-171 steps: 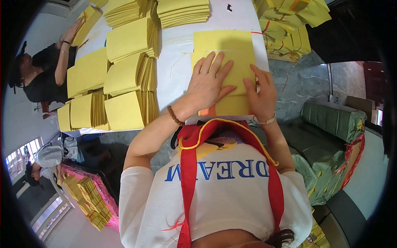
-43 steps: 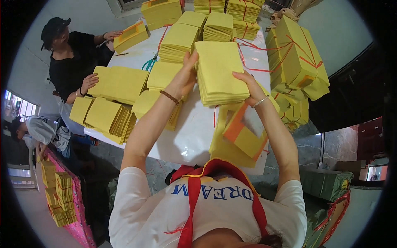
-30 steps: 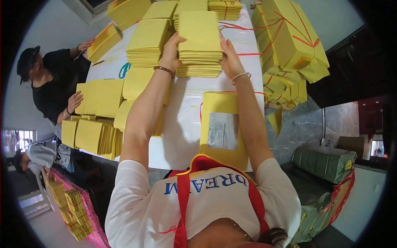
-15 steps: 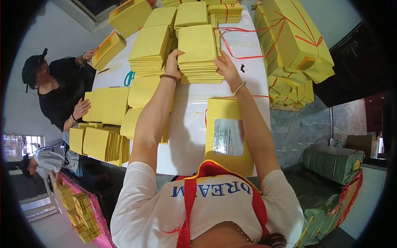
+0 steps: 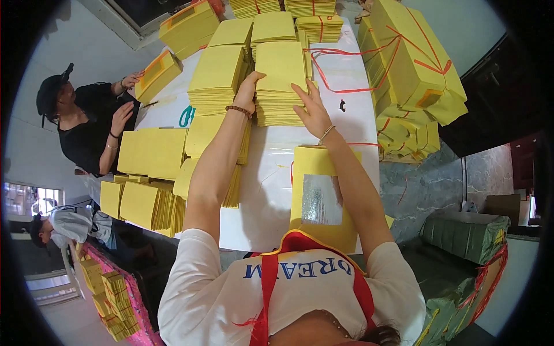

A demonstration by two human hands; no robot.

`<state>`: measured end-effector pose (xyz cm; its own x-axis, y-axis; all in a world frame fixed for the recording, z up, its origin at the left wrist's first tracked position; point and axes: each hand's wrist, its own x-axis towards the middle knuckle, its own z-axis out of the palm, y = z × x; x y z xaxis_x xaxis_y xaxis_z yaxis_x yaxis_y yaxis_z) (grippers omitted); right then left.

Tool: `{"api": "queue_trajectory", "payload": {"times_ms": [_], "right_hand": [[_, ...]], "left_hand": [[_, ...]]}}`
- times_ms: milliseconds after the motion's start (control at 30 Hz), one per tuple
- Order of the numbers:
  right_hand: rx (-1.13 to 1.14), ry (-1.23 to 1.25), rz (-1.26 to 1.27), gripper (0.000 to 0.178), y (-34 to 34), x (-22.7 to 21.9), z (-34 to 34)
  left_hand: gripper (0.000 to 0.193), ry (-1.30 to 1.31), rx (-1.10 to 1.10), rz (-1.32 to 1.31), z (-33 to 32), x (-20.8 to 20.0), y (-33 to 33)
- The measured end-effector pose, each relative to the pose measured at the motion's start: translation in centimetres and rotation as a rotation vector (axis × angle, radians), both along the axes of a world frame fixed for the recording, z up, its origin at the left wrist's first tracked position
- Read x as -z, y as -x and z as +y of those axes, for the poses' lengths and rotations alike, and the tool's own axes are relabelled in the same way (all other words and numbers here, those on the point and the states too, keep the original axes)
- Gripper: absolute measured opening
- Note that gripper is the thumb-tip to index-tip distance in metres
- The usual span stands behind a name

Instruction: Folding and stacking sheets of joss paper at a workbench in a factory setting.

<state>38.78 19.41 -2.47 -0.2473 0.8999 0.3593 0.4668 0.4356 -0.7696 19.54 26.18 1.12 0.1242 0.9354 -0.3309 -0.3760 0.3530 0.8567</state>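
A thick stack of yellow paper (image 5: 281, 66) stands on the white table ahead of me, between my hands. My left hand (image 5: 248, 91) grips its left side, a digit bent over the top edge and the other fingers partly hidden in the gap beside a neighbouring stack (image 5: 214, 69). With fingers spread, my right hand (image 5: 314, 115) touches the stack's right side and near corner. Close to my body, under my right forearm, lies a yellow sheet or pile with a silver patch (image 5: 322, 199).
More yellow stacks (image 5: 153, 145) fill the white table's (image 5: 262, 173) left side. Tied yellow bundles (image 5: 404, 63) with red string (image 5: 340, 89) stand at right. A teal-handled tool (image 5: 186, 116) lies left. One co-worker (image 5: 86, 127) handles a yellow block; another person (image 5: 75, 225) is farther back.
My right hand's fingers have spread and loosened along the stack's side. My left hand stays at the stack. The co-worker's lower hand has lifted off a yellow stack. The whole view has shifted slightly.
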Motion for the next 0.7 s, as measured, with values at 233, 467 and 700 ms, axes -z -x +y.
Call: {"api": "queue_trajectory", "payload": {"times_ms": [233, 467, 700], "right_hand": [[0.019, -0.017, 0.014, 0.057, -0.6, -0.3, 0.1], [0.21, -0.025, 0.518, 0.066, -1.0, -2.0, 1.4], [0.277, 0.056, 1.113, 0.046, -7.1, -7.9, -0.5]], "left_hand": [[0.061, -0.759, -0.384, 0.848, -8.5, -3.6, -4.1], [0.065, -1.042, 0.177, 0.69, -27.4, -3.3, -9.7], [0.053, -1.137, 0.478, 1.145, -28.2, 1.5, -9.6]]}}
